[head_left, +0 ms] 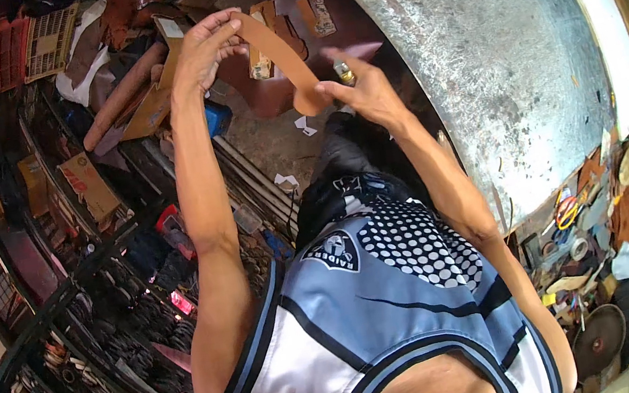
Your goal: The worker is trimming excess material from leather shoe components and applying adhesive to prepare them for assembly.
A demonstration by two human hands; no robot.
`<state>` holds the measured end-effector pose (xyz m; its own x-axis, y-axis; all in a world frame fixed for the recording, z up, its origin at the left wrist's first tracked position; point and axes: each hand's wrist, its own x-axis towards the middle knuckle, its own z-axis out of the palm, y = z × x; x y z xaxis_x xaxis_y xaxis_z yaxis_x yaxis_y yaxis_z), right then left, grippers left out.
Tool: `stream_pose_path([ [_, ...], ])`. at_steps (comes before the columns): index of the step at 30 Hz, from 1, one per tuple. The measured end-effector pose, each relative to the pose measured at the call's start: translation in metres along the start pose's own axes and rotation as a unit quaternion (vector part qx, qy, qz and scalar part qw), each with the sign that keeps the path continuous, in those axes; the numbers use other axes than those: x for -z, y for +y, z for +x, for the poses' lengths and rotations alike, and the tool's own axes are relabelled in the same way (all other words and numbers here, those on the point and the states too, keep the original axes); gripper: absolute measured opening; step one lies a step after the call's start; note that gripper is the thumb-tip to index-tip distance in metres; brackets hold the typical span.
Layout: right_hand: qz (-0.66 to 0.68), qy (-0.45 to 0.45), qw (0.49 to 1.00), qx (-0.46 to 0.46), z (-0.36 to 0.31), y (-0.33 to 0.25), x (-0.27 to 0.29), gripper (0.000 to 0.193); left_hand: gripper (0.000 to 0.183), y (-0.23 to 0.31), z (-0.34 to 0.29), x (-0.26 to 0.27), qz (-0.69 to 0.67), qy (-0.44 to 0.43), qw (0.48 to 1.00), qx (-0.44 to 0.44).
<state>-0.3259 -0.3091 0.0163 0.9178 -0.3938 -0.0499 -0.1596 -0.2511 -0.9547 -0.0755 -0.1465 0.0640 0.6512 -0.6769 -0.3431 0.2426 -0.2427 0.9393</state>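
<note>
A long tan strip (278, 54), leather-like and curved, hangs slantwise between my hands, its lower end wide and rounded. My left hand (205, 54) pinches the upper end between thumb and fingers. At the lower end, the thumb of my right hand (371, 94) presses on the strip's edge. A small yellowish cylinder with a shiny metal part (344, 72) also sits in the right hand, against the fingers; its exact kind is unclear.
On my right stands a large worn metal-topped table (472, 51). Below my hands, reddish-brown sheets (267, 94) and cardboard pieces (317, 15) lie about. Crowded racks (39, 311) line my left; scissors with orange handles (567, 212) lie among scraps at right.
</note>
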Motion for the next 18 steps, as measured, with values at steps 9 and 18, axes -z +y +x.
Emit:
stream_pose_path([
  [9,0.086,0.044,0.971,-0.218,-0.038,-0.044,0.038,0.018,0.040,-0.124,0.056,0.038,0.261,0.096,0.960,0.025],
  [18,0.058,0.397,0.884,-0.241,-0.103,-0.041,0.203,0.030,0.062,-0.266,0.101,-0.009,0.561,0.036,0.818,0.119],
])
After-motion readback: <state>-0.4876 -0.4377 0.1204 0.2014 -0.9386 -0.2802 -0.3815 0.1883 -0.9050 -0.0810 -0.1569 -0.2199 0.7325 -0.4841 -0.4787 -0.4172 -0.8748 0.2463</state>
